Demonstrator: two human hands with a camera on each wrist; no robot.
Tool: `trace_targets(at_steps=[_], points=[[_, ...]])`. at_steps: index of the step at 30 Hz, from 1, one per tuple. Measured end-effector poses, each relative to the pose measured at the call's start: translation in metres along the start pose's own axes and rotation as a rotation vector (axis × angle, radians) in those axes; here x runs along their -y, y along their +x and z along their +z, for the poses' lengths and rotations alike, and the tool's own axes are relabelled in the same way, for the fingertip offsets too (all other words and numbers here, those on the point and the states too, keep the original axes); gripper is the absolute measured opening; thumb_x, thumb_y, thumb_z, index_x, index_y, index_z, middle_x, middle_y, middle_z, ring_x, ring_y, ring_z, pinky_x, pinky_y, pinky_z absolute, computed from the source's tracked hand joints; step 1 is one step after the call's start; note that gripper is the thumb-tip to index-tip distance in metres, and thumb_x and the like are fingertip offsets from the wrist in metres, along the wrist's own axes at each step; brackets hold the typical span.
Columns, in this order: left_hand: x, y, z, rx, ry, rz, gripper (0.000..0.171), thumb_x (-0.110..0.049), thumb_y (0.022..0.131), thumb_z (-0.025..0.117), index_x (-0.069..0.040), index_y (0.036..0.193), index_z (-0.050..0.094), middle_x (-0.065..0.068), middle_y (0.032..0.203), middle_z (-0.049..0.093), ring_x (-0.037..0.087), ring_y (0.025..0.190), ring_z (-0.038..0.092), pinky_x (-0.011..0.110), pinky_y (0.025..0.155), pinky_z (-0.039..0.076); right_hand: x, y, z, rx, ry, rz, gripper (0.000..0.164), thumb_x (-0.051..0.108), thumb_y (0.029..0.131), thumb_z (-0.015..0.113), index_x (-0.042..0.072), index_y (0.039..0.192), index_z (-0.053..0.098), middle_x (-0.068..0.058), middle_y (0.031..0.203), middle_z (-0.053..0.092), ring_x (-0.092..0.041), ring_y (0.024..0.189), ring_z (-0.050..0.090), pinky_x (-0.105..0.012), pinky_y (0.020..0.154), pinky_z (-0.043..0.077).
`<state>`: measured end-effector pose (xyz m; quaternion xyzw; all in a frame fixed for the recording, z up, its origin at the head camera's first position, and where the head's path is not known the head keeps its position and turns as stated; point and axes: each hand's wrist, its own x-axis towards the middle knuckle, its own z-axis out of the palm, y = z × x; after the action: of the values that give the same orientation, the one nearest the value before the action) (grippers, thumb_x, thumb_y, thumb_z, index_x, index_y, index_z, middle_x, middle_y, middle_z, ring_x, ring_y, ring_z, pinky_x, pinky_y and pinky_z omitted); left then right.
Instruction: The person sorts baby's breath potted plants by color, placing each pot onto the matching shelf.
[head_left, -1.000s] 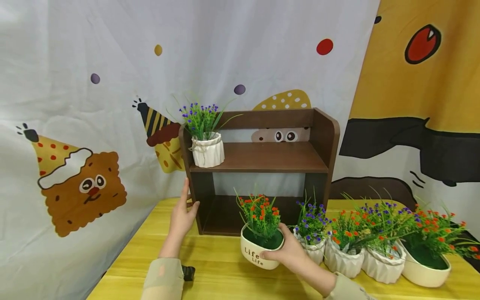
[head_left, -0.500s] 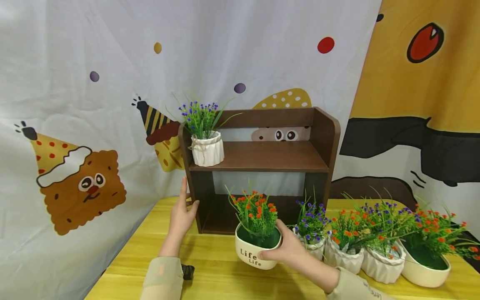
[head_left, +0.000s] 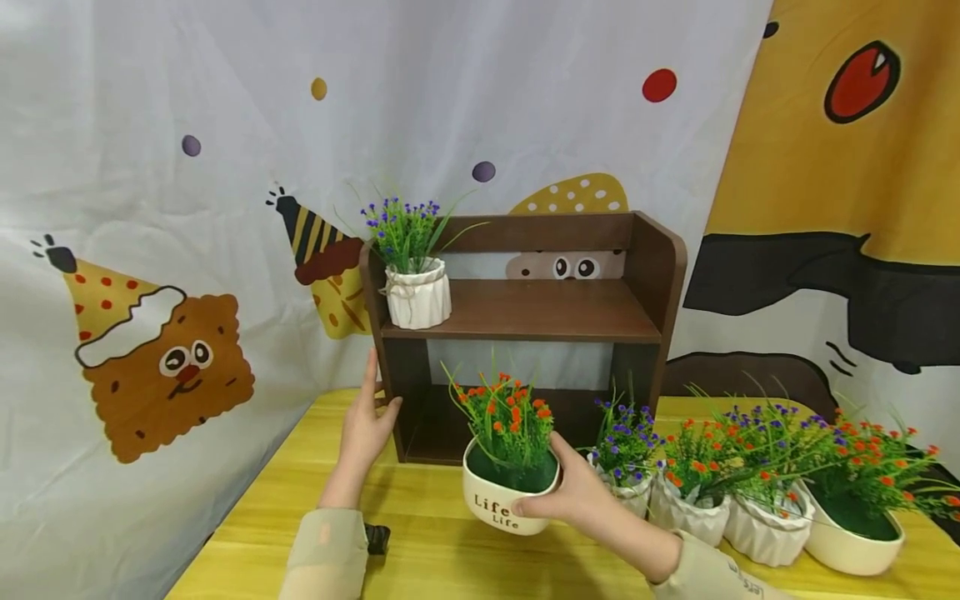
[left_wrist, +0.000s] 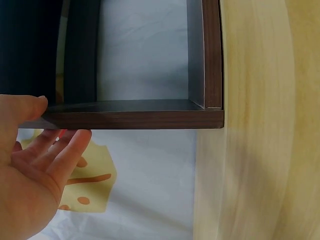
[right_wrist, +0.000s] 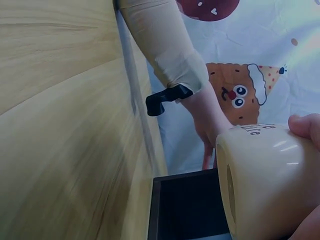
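My right hand [head_left: 573, 492] grips the side of a cream oval flower pot [head_left: 487, 506] lettered "Life", with orange-red flowers [head_left: 513, 412] and green grass in it. The pot is held up off the table before the lower compartment; the right wrist view shows its underside. My left hand [head_left: 365, 421] holds the left side panel of a dark brown two-tier shelf [head_left: 555, 312], thumb on the inner side and fingers [left_wrist: 70, 155] outside. A white pleated pot [head_left: 418, 298] with purple flowers stands on the upper tier at the left end.
Right of the shelf, a row of potted flowers stands on the yellow wood table [head_left: 435, 558]: several white pleated pots [head_left: 772, 521] and a cream oval pot [head_left: 858, 542] at the far end. A printed cloth [head_left: 247, 167] hangs behind. A black clip-like piece [right_wrist: 167, 99] sits at my left cuff.
My right hand has carried the cream pot a little to the left, with a slight rise in view. My left hand stays on the shelf's side panel.
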<state>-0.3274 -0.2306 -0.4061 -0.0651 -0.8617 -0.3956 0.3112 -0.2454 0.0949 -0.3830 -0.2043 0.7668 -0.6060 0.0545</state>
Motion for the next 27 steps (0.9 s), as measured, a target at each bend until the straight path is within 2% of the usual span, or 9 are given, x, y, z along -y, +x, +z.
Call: trace_targets(at_steps=[5, 12, 15, 24, 27], points=[[0.0, 0.002, 0.0, 0.002, 0.003, 0.008, 0.09, -0.003, 0.09, 0.066, -0.03, 0.157, 0.011, 0.03, 0.119, 0.058, 0.041, 0.096, 0.065, 0.051, 0.082, 0.055, 0.001, 0.004, 0.003, 0.027, 0.003, -0.02, 0.097, 0.011, 0.064, 0.087, -0.008, 0.142, 0.032, -0.02, 0.123, 0.058, -0.025, 0.102, 0.063, -0.034, 0.088, 0.051], [0.002, 0.001, 0.0, -0.001, 0.017, 0.015, 0.091, -0.003, 0.091, 0.064, -0.035, 0.157, 0.01, 0.028, 0.118, 0.06, 0.041, 0.095, 0.066, 0.051, 0.081, 0.054, 0.001, 0.006, 0.007, -0.021, -0.065, 0.005, 0.106, 0.011, 0.063, 0.087, -0.014, 0.145, 0.024, -0.023, 0.128, 0.054, -0.027, 0.105, 0.061, -0.044, 0.094, 0.05], [0.002, 0.001, 0.0, 0.006, 0.012, 0.013, 0.091, -0.003, 0.092, 0.064, -0.035, 0.157, 0.009, 0.029, 0.118, 0.059, 0.041, 0.096, 0.065, 0.052, 0.082, 0.054, -0.003, 0.008, 0.007, -0.037, -0.083, 0.01, 0.106, 0.012, 0.063, 0.088, -0.012, 0.145, 0.026, -0.023, 0.129, 0.054, -0.028, 0.107, 0.06, -0.046, 0.095, 0.049], [0.003, 0.002, 0.001, -0.002, 0.003, 0.014, 0.087, -0.003, 0.091, 0.065, -0.026, 0.157, 0.014, 0.029, 0.116, 0.059, 0.041, 0.095, 0.066, 0.052, 0.082, 0.055, -0.011, 0.014, 0.012, -0.036, -0.12, 0.001, 0.101, 0.018, 0.062, 0.09, -0.007, 0.143, 0.034, -0.019, 0.126, 0.057, -0.026, 0.104, 0.061, -0.043, 0.091, 0.05], [0.004, 0.001, 0.001, -0.003, 0.006, 0.014, 0.086, -0.003, 0.091, 0.065, -0.024, 0.157, 0.015, 0.028, 0.117, 0.059, 0.041, 0.095, 0.065, 0.052, 0.081, 0.054, -0.015, 0.019, 0.014, -0.023, -0.105, -0.025, 0.092, 0.017, 0.062, 0.09, -0.003, 0.138, 0.042, -0.014, 0.119, 0.061, -0.024, 0.101, 0.063, -0.041, 0.088, 0.051]])
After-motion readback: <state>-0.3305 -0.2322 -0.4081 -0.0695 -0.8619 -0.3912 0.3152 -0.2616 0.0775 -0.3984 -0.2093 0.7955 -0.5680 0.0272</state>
